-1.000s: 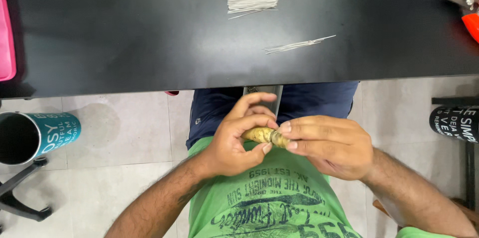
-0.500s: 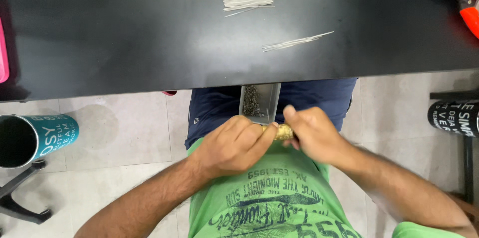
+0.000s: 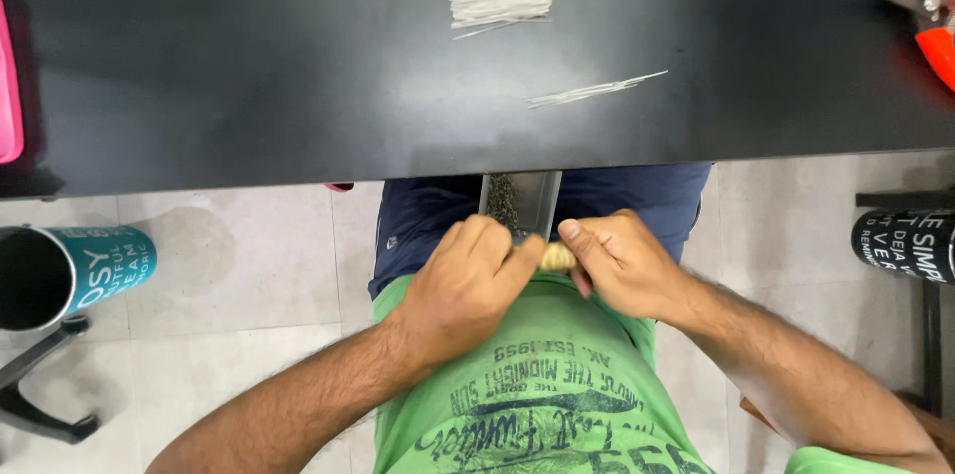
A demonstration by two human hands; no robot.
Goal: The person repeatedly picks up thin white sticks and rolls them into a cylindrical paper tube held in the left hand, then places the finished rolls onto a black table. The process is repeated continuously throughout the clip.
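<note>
A small tan cylindrical piece (image 3: 558,256) is pinched between the left hand (image 3: 466,280) and the right hand (image 3: 619,263), held over the lap just below the bench (image 3: 249,86) edge. Both hands are closed around it, fingertips nearly touching. A grey metal tray (image 3: 520,201) holding dark granules juts from under the bench, just beyond the knuckles.

Risks, as judged:
- The tray could be knocked and its contents spilled onto the floor.
- The piece could slip from the fingertip pinch and be lost below.
- The loose white strips (image 3: 499,1) near the bench middle lie well apart and are unlikely to be disturbed.
</note>
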